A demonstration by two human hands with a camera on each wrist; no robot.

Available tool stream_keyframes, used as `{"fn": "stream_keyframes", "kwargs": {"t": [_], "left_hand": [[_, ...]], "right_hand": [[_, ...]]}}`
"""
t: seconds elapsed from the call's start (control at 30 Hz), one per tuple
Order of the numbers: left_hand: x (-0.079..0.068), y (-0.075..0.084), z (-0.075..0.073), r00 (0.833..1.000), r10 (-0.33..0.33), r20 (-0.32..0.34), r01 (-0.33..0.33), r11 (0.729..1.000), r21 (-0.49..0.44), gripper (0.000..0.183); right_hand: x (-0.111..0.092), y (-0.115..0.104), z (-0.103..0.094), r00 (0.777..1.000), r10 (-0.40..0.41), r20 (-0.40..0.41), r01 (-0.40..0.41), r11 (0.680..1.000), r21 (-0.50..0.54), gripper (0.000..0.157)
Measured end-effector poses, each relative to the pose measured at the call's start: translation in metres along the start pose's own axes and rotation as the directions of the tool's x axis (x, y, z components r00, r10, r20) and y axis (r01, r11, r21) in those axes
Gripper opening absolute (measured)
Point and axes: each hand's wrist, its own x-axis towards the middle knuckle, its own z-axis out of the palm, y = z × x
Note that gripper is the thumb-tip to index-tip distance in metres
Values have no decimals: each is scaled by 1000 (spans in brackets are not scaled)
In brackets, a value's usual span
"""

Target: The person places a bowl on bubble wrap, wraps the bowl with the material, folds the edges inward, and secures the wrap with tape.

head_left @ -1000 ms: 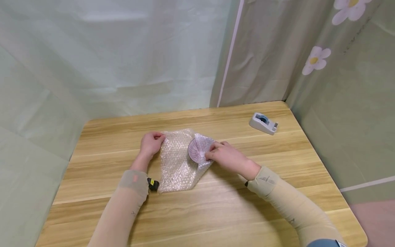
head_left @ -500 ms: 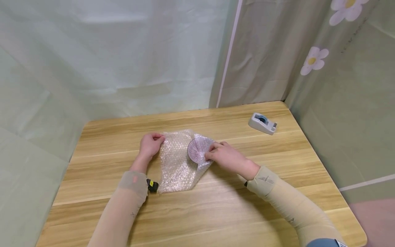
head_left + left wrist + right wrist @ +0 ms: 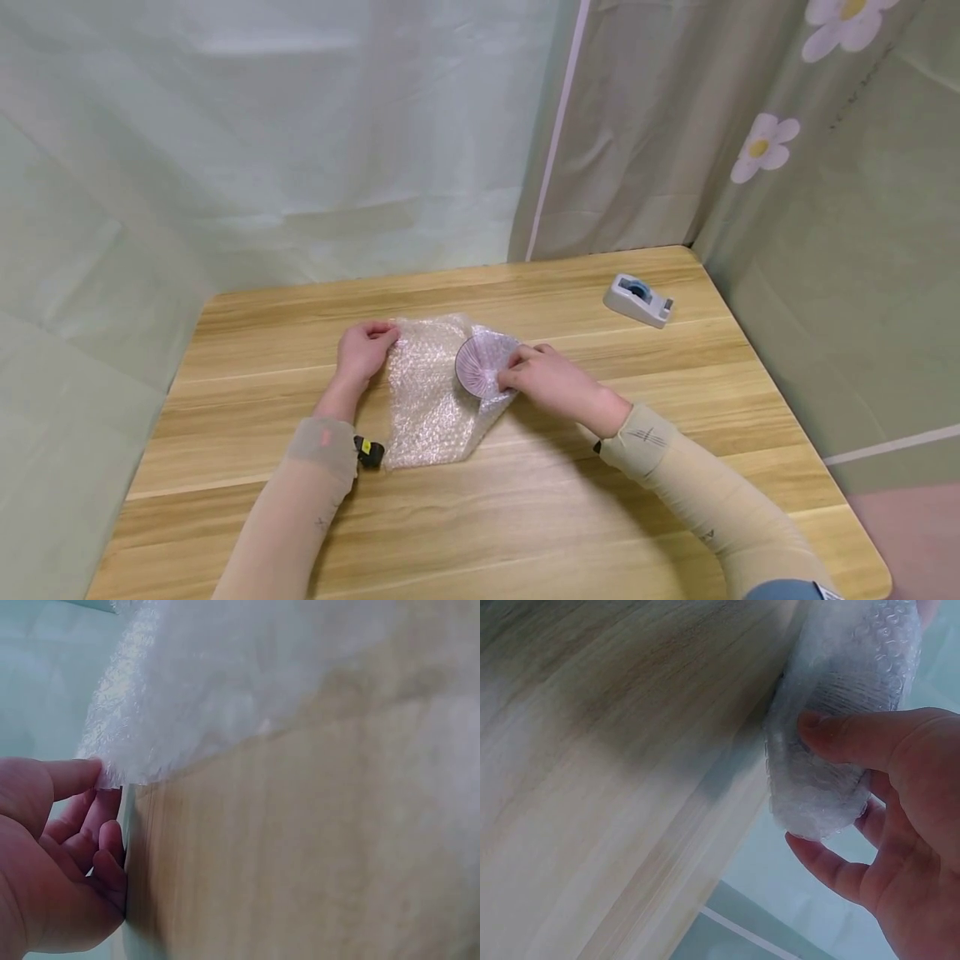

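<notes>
A sheet of bubble wrap (image 3: 427,400) lies on the wooden table, its right side folded over a round lilac dish (image 3: 474,367) with fine radiating lines and a dark rim. My left hand (image 3: 363,350) pinches the sheet's far left corner between thumb and index finger. In the left wrist view, that edge of the bubble wrap (image 3: 187,697) lifts toward the fingertips while the other fingers curl loosely below. My right hand (image 3: 558,383) grips the folded wrap at the dish's right side. The right wrist view shows its thumb pressing the wrap (image 3: 840,780) over the ribbed dish, fingers around the edge.
A grey tape dispenser (image 3: 639,300) with a blue-cored roll stands at the back right of the table (image 3: 525,533). Pale curtains (image 3: 360,142) hang behind and at both sides. A small black device (image 3: 369,452) sits at the left wrist.
My left hand has shifted very slightly left with the corner of the bubble wrap. The right hand, the dish and the fold over it hold their place.
</notes>
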Motion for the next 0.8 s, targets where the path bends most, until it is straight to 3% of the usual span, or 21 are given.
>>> {"fn": "stream_keyframes", "kwargs": {"t": [0.8], "left_hand": [[-1, 1, -2, 1000, 9, -17, -10, 998, -66, 32]], "right_hand": [[0, 0, -2, 1000, -4, 0, 4, 1000, 2, 19]]}}
